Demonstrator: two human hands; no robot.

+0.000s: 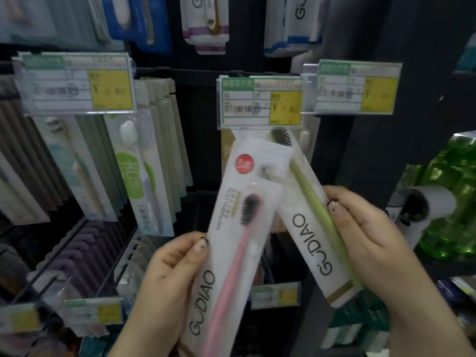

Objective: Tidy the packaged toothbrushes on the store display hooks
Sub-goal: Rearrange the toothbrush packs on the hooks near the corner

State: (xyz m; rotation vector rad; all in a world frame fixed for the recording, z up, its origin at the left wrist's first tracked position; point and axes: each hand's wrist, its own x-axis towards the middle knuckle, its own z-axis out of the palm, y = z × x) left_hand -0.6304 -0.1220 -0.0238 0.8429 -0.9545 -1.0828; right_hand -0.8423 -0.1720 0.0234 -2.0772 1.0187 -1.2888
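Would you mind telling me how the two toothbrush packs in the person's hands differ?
The pink toothbrush pack, gripped by the left hand, leans right and lies in front; the green toothbrush pack, gripped by the right hand, leans left and sits partly behind it. The pink brush has dark bristles. Both packs are white and read GUDIAO.

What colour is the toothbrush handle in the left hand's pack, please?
Pink toothbrush handle, clearest in the head view.

You see a pink toothbrush (231, 256) with black bristles, a lime-green toothbrush (316, 199), and yellow-and-green price tags (260, 100)
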